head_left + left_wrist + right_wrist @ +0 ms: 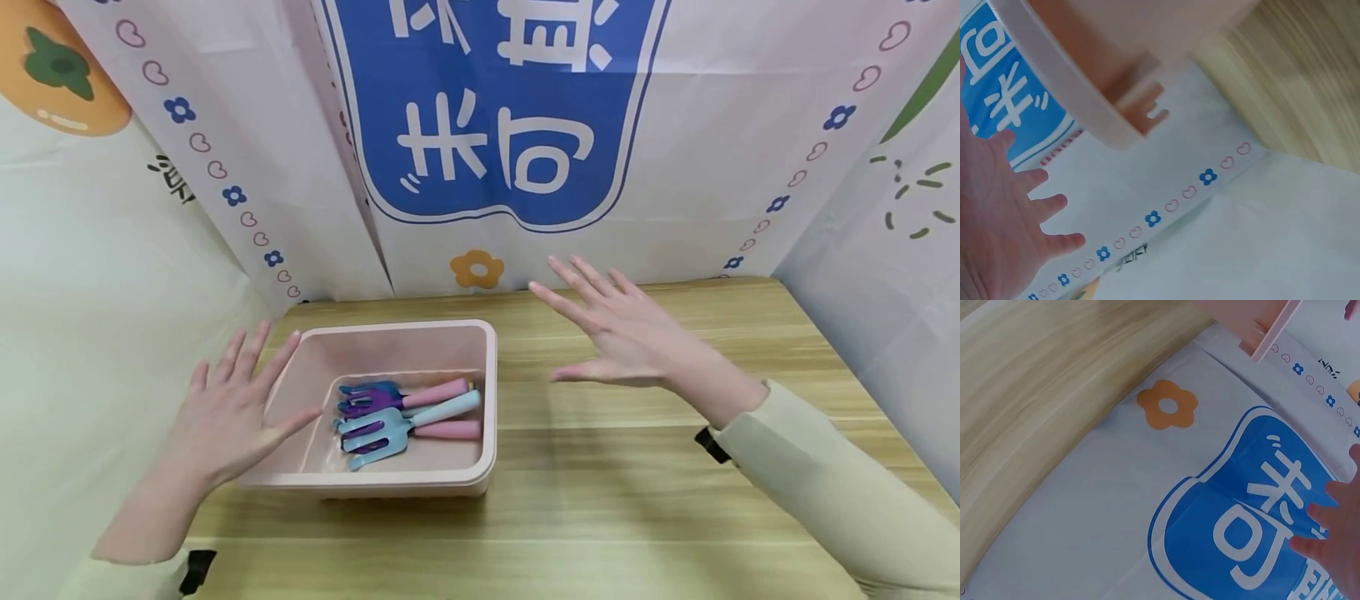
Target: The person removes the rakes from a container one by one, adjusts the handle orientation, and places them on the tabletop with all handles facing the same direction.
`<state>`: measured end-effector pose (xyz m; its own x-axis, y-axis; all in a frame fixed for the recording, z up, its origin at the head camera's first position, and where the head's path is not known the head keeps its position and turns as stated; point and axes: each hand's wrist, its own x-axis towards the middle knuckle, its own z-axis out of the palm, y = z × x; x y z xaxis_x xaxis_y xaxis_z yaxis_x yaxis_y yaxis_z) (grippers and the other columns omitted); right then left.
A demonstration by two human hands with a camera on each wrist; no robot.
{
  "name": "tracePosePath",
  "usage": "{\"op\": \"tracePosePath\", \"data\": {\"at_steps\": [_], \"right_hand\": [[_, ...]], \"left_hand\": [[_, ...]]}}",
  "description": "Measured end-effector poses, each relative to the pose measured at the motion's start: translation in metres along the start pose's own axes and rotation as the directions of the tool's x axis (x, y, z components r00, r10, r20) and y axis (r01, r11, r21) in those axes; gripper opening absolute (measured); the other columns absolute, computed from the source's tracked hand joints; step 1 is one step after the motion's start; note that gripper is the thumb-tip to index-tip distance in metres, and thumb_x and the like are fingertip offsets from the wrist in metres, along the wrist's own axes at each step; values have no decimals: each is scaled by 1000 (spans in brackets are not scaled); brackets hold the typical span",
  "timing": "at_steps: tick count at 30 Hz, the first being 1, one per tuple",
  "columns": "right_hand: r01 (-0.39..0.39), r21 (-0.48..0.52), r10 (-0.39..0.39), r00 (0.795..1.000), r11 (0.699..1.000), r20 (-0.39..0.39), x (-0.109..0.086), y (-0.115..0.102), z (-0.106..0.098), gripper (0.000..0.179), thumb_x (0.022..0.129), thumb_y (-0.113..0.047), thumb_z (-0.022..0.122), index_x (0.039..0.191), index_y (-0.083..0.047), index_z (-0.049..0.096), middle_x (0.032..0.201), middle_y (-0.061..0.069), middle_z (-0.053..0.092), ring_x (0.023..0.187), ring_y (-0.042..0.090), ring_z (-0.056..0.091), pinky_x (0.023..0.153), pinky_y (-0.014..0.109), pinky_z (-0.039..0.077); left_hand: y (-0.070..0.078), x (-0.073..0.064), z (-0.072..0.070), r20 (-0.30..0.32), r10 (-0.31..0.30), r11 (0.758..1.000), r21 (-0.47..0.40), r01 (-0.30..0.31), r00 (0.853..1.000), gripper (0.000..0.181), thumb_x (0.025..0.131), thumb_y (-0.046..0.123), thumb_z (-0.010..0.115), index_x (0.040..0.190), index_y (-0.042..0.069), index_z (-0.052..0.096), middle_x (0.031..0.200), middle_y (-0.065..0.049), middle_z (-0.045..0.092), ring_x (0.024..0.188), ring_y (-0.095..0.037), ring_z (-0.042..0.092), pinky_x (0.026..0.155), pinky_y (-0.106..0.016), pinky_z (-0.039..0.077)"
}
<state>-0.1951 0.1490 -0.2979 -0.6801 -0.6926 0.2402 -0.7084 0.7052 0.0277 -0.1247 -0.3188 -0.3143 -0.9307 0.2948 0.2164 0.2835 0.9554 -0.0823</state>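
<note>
My left hand [228, 417], fingers spread, hovers over the left side of a pale pink plastic bin [390, 478] and hides part of its left wall. Inside the bin lies a pile of small garden hand forks. On top is a light blue fork [442, 410]; under and beside it are purple-headed forks with pink handles [438, 392], and a darker blue head shows behind. Over the table to the right of the bin, my right hand [622, 333] is held up with its fingers spread and nothing in it. The left wrist view shows the left palm [997, 219] near the bin's rim [1066, 69].
The bin stands on a wood-grain table [600, 500]. Behind the table hangs a white printed cloth [675, 242] with a blue sign and flowers. More cloth walls close in the left and right sides. Dark bands sit at both sleeve cuffs.
</note>
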Motion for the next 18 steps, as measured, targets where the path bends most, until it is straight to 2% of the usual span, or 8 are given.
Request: {"op": "tracePosePath", "data": {"at_steps": [6, 10, 18], "right_hand": [[33, 45, -34, 999, 998, 9, 22, -11, 11, 98, 81, -82, 43, 157, -29, 9, 163, 5, -4, 147, 29, 3, 109, 63, 19], [38, 85, -40, 999, 996, 31, 35, -18, 15, 98, 81, -83, 40, 157, -31, 7, 162, 2, -9, 147, 28, 1, 110, 61, 18], [59, 143, -72, 994, 988, 85, 62, -36, 27, 97, 82, -82, 41, 157, -32, 5, 161, -1, -13, 146, 24, -6, 112, 59, 14]], "left_hand": [[-12, -1, 5, 25, 1, 1000, -28, -1, 1000, 96, 87, 63, 56, 158, 23, 6, 161, -17, 0, 144, -42, 2, 98, -76, 15], [-21, -1, 9, 55, -15, 998, -58, 18, 998, 97, 87, 62, 58, 158, 23, 4, 161, -19, 1, 143, -44, 5, 96, -77, 16], [-37, -4, 12, 72, -18, 992, -125, 27, 997, 103, 83, 60, 65, 158, 23, 5, 159, -22, 5, 142, -47, 9, 96, -75, 21]]}}
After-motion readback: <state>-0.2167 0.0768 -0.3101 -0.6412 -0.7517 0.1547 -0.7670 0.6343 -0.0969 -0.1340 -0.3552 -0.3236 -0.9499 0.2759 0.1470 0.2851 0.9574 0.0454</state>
